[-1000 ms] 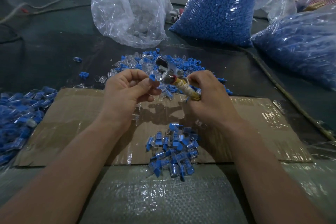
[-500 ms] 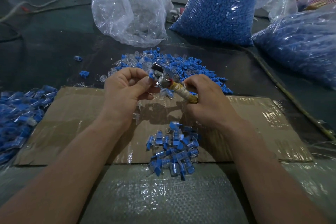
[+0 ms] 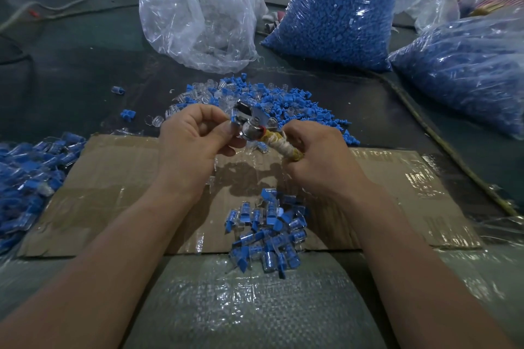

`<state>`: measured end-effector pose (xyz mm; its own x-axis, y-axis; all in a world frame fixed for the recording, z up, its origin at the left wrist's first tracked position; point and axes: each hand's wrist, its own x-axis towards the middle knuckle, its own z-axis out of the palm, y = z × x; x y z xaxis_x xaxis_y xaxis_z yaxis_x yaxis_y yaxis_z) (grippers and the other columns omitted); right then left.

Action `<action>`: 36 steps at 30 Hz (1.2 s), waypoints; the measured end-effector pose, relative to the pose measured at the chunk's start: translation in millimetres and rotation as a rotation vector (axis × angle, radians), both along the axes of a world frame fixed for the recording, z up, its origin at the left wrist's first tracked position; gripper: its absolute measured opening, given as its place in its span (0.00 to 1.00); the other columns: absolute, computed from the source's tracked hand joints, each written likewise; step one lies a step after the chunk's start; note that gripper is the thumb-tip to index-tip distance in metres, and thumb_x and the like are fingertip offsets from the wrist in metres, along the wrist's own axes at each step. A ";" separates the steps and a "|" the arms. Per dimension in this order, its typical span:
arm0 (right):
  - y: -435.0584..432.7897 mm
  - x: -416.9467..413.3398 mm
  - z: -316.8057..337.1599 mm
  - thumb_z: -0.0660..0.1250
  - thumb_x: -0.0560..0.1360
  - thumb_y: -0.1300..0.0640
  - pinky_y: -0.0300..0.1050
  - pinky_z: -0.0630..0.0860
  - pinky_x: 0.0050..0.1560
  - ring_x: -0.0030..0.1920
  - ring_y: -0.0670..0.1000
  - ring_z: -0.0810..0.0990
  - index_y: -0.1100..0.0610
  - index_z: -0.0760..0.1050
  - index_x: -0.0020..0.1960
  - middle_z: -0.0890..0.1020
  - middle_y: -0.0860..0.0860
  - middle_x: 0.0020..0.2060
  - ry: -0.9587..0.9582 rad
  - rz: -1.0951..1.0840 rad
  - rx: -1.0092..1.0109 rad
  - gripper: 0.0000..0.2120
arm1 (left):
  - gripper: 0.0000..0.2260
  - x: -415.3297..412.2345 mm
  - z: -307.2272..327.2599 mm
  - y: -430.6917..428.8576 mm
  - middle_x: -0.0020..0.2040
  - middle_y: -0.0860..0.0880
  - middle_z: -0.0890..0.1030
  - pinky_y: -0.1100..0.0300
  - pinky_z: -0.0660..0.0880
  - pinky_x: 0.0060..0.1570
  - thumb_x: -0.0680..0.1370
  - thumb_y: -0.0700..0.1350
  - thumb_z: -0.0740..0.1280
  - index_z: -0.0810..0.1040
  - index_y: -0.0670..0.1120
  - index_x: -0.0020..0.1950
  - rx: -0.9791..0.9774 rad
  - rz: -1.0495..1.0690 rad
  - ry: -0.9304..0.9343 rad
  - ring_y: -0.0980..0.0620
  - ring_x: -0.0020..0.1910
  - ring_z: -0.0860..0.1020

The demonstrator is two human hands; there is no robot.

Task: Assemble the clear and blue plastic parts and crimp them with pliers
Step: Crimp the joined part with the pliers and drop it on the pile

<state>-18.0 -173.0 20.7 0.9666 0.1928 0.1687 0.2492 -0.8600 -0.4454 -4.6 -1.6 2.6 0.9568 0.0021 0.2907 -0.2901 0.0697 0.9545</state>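
1. Pliers [image 3: 251,125] of shiny metal, with a handle wrapped in yellowish-white tape, are held in the air above the far edge of a brown cardboard sheet [image 3: 113,178]. The head points far-left and the handle slants down to the right.
2. The right grip [image 3: 320,159], a bare hand, is closed round the taped handle, with the fingers curled over it.
3. The left grip [image 3: 192,144], the other bare hand, pinches a small blue plastic part [image 3: 233,119] between thumb and forefinger. Its other fingers are curled toward the palm.
4. That part sits at the tip of the left grip and touches the left side of the pliers' head. Whether the jaws have closed on it cannot be told, and any clear piece on it is too small to make out.
5. Just beyond both grips, a loose heap of blue and clear plastic parts [image 3: 283,106] lies on the dark counter [image 3: 71,65].
6. Between the forearms, a small pile of joined clear-and-blue pieces [image 3: 266,232] straddles the cardboard's near edge and a woven plastic sheet [image 3: 241,306].
7. A larger heap of similar joined pieces [image 3: 25,178] lies at the left edge.
8. Far across the counter stands a crumpled clear plastic bag [image 3: 198,14] holding clear parts. To its right is a full bag of blue parts [image 3: 334,8], and another blue-filled bag [image 3: 467,65] sits at the right edge.
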 end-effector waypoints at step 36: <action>-61.5 18.1 -10.3 0.73 0.63 0.39 0.49 0.72 0.53 0.53 0.55 0.75 0.57 0.74 0.59 0.78 0.55 0.54 0.006 -0.564 -0.054 0.32 | 0.06 -15.6 9.8 0.9 0.32 0.51 0.82 0.68 0.75 0.31 0.61 0.47 0.72 0.82 0.47 0.36 0.294 -0.465 0.132 0.57 0.30 0.79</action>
<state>0.1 -234.5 10.4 0.9234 -0.3455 0.1671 -0.2578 -0.8810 -0.3967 -20.2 -0.7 12.4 0.8661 -0.4912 0.0927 -0.1688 -0.1129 0.9792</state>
